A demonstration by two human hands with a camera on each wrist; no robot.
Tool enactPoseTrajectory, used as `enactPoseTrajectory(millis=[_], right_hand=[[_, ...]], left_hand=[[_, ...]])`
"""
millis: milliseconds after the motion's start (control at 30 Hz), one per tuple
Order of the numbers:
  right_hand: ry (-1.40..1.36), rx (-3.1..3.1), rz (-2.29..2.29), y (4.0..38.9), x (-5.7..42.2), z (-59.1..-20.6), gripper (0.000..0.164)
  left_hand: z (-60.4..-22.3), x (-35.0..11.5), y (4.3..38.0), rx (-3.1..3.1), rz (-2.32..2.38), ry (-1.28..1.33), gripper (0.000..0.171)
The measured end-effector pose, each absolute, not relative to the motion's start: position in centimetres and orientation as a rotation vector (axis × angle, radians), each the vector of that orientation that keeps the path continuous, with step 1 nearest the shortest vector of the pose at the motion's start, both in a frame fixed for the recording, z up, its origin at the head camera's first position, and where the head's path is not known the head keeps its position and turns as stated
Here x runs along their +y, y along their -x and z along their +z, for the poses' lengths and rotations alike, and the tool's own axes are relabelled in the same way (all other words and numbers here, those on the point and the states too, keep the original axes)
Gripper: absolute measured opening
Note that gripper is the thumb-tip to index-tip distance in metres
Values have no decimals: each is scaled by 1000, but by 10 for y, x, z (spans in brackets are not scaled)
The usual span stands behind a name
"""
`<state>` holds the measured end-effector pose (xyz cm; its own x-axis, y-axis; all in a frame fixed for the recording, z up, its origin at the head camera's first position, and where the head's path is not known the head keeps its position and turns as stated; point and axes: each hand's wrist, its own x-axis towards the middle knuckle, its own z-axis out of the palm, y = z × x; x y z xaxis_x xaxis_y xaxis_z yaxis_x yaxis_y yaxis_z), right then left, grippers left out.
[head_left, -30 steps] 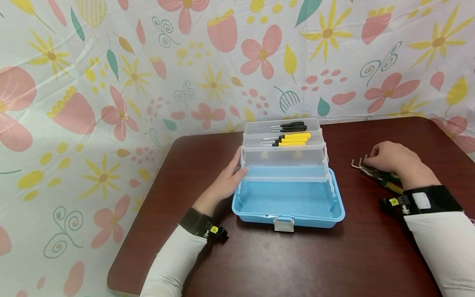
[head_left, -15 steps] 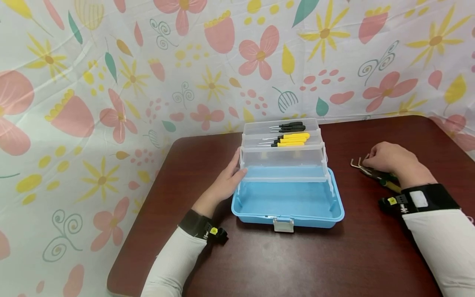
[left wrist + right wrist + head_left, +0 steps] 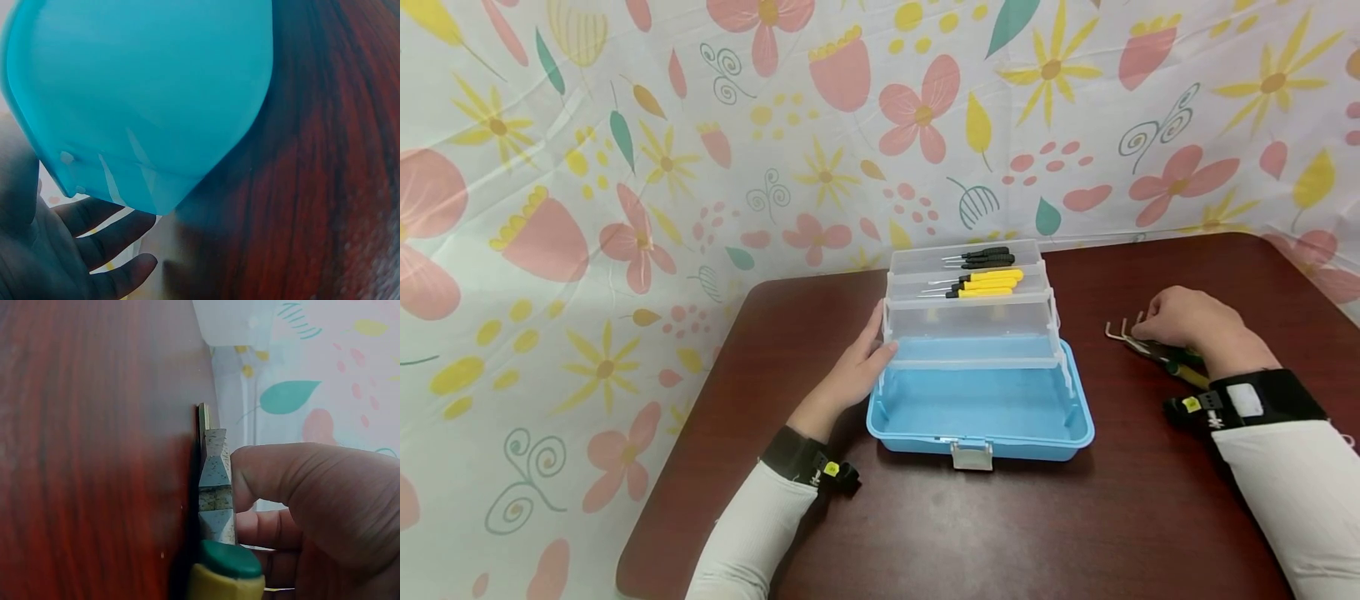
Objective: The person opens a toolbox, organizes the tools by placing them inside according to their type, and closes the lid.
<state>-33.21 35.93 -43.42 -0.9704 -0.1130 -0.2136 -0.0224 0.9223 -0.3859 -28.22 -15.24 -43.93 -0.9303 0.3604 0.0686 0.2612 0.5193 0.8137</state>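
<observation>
Low over pliers, right hand.

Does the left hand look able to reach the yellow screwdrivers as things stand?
Probably yes: the left hand rests at the toolbox's side, and the yellow screwdrivers lie uncovered in a tray nearby.

The right wrist view crops the pliers.

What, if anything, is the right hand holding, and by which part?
The right hand is at the metal head of the pliers and seems to touch it, but whether it grips them cannot be told.
</observation>
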Motion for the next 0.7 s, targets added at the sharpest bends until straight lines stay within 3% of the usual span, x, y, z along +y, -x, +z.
enactPoseTrajectory(millis=[700], right_hand=[[192, 2923, -679, 332, 358, -426, 26]], left_hand=[[-444, -155, 285, 2632, 1405, -585, 72]])
